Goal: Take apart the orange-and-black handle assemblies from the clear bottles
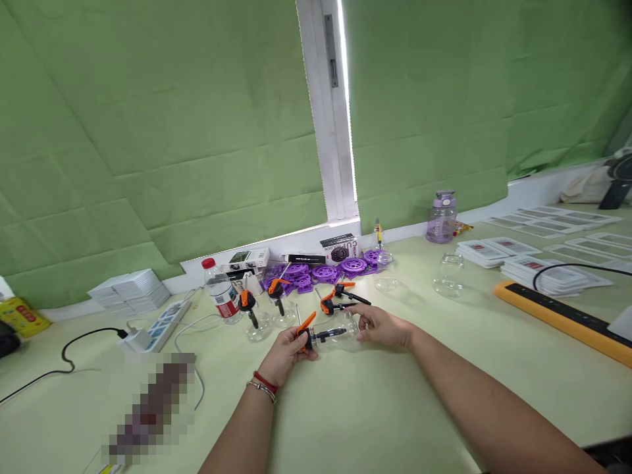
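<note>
Green sheets (197,118) cover the far side, parted by a white frame (320,118), and a pale desk (355,421) spreads before them. At the left edge sits a yellow pack (24,317), with a stack of white cards (129,289) to its right, near the sheets. Nearer, a black cable (69,352) runs to a plug at the near end of a white power strip (168,326); a dark thing on the near left is blurred out. Next comes a bottle (220,293) with a red cap, boxes (251,258) behind it, then two upright clear jars with orange-and-black tops (247,301). Purple parts (326,272) lie in a row on the far side.

Near the middle, the left hand (285,350) has its fingers closed around the orange-and-black top (305,337) of a clear jar (338,339), which is held on its side, top to the left, a black stem inside. Just beyond it lie two loose tops (345,294). The right hand (378,326) holds the jar's base, its fingers bent narrowly over that end.

Farther right stand a clear jar (448,284) and a purple bottle (442,220), then stacked cards (536,271) and, nearer, an orange strip (563,322).
</note>
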Demonstrator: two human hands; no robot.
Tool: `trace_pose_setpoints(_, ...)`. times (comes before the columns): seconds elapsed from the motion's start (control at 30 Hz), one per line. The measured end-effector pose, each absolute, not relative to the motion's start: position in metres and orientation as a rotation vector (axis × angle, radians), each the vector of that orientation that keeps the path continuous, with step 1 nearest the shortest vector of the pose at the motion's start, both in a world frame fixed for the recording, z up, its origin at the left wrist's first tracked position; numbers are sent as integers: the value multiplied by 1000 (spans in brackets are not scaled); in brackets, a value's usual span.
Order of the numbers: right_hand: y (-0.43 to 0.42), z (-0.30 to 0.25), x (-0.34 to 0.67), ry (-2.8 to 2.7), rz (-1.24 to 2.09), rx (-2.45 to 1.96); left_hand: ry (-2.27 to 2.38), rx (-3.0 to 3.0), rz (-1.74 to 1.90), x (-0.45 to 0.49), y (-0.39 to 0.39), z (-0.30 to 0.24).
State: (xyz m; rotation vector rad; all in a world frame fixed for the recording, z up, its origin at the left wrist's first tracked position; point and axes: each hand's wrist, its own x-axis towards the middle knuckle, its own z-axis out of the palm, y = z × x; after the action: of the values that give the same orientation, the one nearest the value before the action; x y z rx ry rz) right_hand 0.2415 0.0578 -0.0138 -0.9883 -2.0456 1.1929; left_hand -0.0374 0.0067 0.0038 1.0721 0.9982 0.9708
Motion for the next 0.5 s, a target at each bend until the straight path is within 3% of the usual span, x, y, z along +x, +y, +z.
trace_pose_setpoints(0.5,54,-9,239,-1967,1318,-876,1002,1077,981,-37,7,3)
